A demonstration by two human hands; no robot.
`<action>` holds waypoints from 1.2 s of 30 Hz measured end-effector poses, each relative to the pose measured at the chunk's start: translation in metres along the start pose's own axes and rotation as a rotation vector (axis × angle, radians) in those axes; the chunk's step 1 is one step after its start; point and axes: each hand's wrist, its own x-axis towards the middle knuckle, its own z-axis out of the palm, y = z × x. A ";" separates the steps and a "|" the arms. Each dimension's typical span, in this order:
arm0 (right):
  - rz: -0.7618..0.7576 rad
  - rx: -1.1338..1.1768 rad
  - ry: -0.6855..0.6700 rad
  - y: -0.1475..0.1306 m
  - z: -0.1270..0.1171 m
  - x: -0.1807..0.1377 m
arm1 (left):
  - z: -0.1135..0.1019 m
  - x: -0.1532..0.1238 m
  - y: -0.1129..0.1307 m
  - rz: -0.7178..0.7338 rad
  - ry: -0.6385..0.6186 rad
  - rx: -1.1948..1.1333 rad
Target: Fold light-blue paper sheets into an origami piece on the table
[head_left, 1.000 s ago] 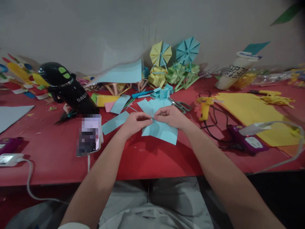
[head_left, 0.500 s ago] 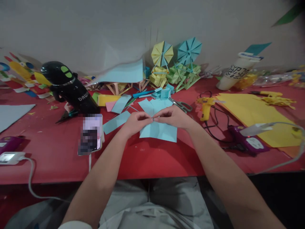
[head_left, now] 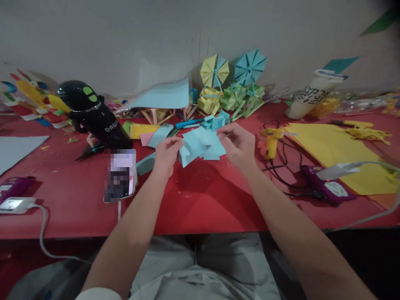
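Note:
A creased sheet of light blue paper (head_left: 191,151) is held up slightly tilted between my two hands, above the red table. My left hand (head_left: 165,155) pinches its left edge between thumb and fingertips. At the sheet's upper right edge, the fingers of my right hand (head_left: 239,143) are closed on the paper. More light blue paper (head_left: 211,157) lies beneath and behind it, partly covered. Beside my left hand rests a light blue strip (head_left: 146,164). Small folded blue pieces (head_left: 216,121) are heaped just beyond the sheet.
A phone (head_left: 121,177) and a black bottle (head_left: 96,116) stand to the left. Rightward are a yellow glue gun (head_left: 270,141), a purple power block (head_left: 329,185), yellow paper sheets (head_left: 350,162) and a white cup (head_left: 314,96). Folded paper models (head_left: 239,98) stand along the wall.
My hands have moved apart from the middle, where their fingertips met on the paper. The sheet has been lifted and turned, and its edges are now gripped at left and right.

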 end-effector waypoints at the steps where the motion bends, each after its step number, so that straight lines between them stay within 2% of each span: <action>1: -0.041 0.012 -0.079 -0.004 0.002 -0.003 | 0.000 0.000 0.001 0.004 0.000 -0.019; 4: -0.146 -0.048 -0.316 -0.012 0.010 -0.010 | -0.001 -0.002 0.002 0.050 -0.016 -0.032; 6: -0.187 -0.101 -0.391 -0.012 0.017 -0.013 | -0.001 -0.004 0.002 0.039 -0.034 -0.024; 11: -0.315 -0.194 -0.385 0.000 0.027 -0.015 | 0.004 -0.010 0.004 -0.069 -0.129 -0.051; 18: -0.312 -0.387 -0.470 0.010 0.028 -0.017 | 0.008 -0.013 0.006 -0.182 -0.144 -0.075; 24: -0.322 -0.445 -0.448 0.010 0.028 -0.015 | 0.007 -0.011 0.004 -0.235 -0.169 -0.090; 31: -0.327 -0.479 -0.412 0.013 0.021 -0.011 | 0.005 -0.011 0.004 -0.219 -0.201 0.004; 36: -0.288 -0.383 -0.251 0.011 0.021 -0.009 | 0.005 -0.008 0.001 -0.159 -0.174 -0.044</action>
